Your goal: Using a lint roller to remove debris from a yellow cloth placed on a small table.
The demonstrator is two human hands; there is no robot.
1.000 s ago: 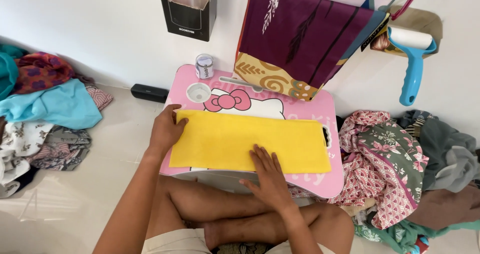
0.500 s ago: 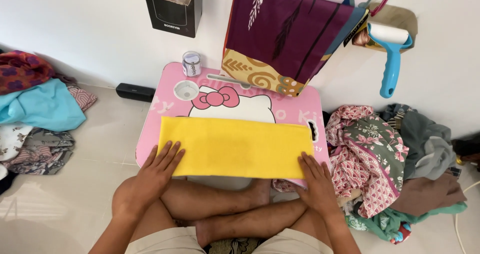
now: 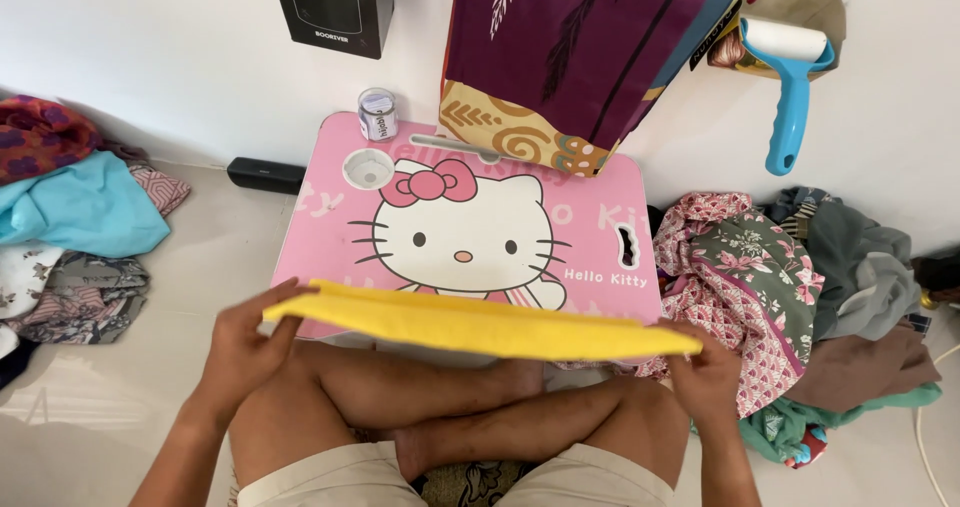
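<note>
A person sits cross-legged on the floor, seen from above, bare knees (image 3: 480,407) just below the hands. The left hand (image 3: 245,342) has its fingers (image 3: 262,302) closed on the left end of a folded yellow cloth (image 3: 470,324), thumb on top. The right hand (image 3: 705,372) pinches the cloth's right end between closed fingers (image 3: 685,339). The cloth stretches flat between the two hands, held over the near edge of a small pink bench (image 3: 330,217) printed with a white cartoon cat wearing a pink bow. Beyond the fingers, on the bench's far left corner, a small round jar (image 3: 377,114) stands just behind a sunken cup holder (image 3: 367,168). Behind the bench, a purple and tan patterned fabric (image 3: 570,57) hangs against the white wall. Far beyond the right hand's fingers, a blue lint roller (image 3: 788,87) hangs on the wall. Heaps of mixed clothes lie on the floor, one to the left of the left hand (image 3: 70,207), one to the right of the right hand (image 3: 800,297).
</note>
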